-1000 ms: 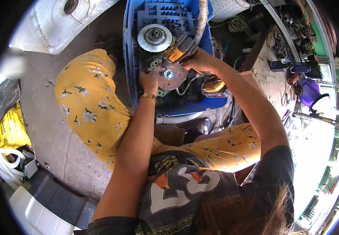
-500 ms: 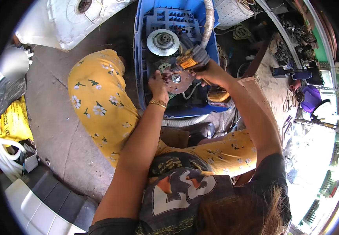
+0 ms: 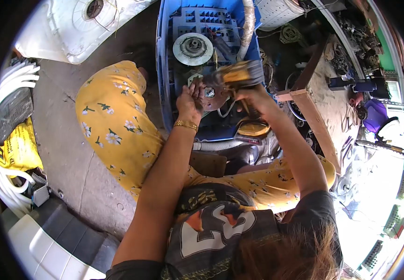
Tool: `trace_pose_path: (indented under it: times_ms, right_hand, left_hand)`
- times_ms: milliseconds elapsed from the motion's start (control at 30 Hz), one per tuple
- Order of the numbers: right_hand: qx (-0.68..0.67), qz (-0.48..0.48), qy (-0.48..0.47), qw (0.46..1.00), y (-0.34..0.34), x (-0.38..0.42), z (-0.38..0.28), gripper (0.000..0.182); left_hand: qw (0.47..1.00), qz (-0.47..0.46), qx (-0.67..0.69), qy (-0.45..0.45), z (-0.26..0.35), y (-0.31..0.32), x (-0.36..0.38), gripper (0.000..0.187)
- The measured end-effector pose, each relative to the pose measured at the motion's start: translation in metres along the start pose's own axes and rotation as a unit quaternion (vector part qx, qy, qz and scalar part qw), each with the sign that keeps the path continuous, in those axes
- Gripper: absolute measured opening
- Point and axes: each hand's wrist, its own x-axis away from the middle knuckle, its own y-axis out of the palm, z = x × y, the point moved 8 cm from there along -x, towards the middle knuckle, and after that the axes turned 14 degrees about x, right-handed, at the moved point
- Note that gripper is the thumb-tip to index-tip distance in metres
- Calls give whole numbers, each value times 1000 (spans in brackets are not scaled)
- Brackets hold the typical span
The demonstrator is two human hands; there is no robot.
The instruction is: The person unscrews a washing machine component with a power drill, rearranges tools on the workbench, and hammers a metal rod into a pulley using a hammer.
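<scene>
My right hand (image 3: 256,100) is wrapped around the handle of a yellow and black cordless drill (image 3: 240,74), its battery hanging below. Motion blurs the drill's head, and its tip cannot be made out. Left of it, my left hand (image 3: 190,101) has its fingers bent over the left edge of a brown round metal disc (image 3: 219,101). A shiny nut-like piece (image 3: 209,92) sits at the disc's centre. Just beyond is a pale pulley wheel (image 3: 182,52) with a dark hub. Both parts sit inside a blue plastic machine housing (image 3: 163,88).
A ribbed grey hose (image 3: 247,30) runs along the housing's right side, and another hose (image 3: 218,145) lies at its near edge. A wooden box (image 3: 316,116) stands to the right. White plastic panel (image 3: 55,35) lies upper left; a yellow bag (image 3: 22,147) is at far left.
The drill has shifted right and away from the disc's centre, turning more sideways, and my right hand has come slightly nearer to me. My left hand stays at the disc's edge.
</scene>
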Motion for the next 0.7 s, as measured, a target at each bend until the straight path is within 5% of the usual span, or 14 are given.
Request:
trace_pose_path:
  times_ms: [100,233,600,700]
  right_hand:
    - [-157,31,47,986,-22,30,-26,27]
    - [-70,6,-7,998,-30,61,-42,45]
    - [-73,-19,2,997,-11,78,-10,45]
    - [-58,-9,-1,998,-9,79,-12,45]
  left_hand:
    - [999,-35,15,-35,-10,-7,-22,18]
    - [991,-106,34,-80,-27,-8,-25,8]
    - [993,-51,11,-103,-40,-13,-2,11]
    - [987,-112,25,-115,-40,-8,-2,11]
